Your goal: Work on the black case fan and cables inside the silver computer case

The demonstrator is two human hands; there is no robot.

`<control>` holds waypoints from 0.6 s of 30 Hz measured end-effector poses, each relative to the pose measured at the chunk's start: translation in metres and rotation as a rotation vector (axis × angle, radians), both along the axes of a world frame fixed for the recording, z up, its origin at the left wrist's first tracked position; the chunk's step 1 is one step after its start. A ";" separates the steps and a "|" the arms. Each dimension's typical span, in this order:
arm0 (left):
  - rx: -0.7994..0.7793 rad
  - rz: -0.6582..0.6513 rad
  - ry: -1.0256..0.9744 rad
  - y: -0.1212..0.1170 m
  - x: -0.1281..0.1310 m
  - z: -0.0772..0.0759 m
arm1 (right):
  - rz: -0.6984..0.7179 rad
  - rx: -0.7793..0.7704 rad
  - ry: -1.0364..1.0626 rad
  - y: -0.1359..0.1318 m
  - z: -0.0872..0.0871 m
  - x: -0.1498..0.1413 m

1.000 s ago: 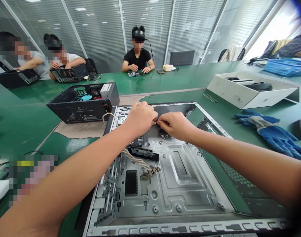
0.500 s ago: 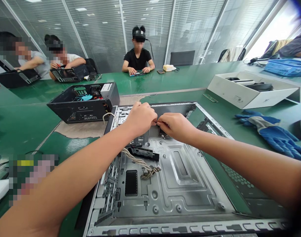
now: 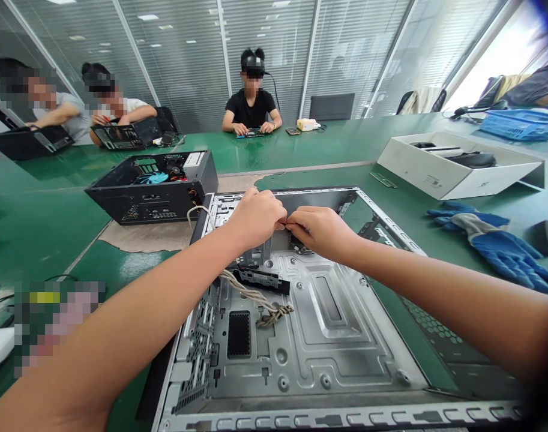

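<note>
An open metal computer case (image 3: 346, 354) lies on the green table in front of me. Over its far part, my left hand (image 3: 261, 217) and my right hand (image 3: 321, 229) meet with fingers pinched together. What they pinch is tiny and dark, too small to name. Below my right hand, a dark part (image 3: 297, 243) is partly hidden inside the case. A black metal bracket (image 3: 262, 279) rests on the case floor, beside a bundle of beige twisted cables (image 3: 251, 294).
Beyond the case at left stands a black computer tower (image 3: 152, 192) with parts inside. On the right are a white box (image 3: 454, 174), blue gloves (image 3: 503, 246) and a blue basket (image 3: 521, 125). Several people sit across the table (image 3: 301, 150), one handling a circuit board (image 3: 251, 132).
My hands stay pinched together in nearly the same place, with only a very slight shift. Everything else looks the same.
</note>
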State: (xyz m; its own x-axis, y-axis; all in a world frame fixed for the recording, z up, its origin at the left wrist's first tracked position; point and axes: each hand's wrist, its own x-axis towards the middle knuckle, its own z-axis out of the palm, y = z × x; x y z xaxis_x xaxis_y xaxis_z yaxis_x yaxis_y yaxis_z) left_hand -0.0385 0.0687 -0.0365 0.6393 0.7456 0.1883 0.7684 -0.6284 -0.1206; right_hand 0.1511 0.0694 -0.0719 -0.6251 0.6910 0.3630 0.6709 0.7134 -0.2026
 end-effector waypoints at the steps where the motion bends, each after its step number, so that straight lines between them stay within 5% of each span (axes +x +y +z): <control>1: -0.003 0.002 0.004 -0.001 0.000 0.000 | -0.001 -0.006 0.001 0.000 0.000 0.000; 18: 0.057 0.014 0.019 -0.001 0.001 -0.005 | -0.009 -0.055 -0.076 0.002 -0.003 0.001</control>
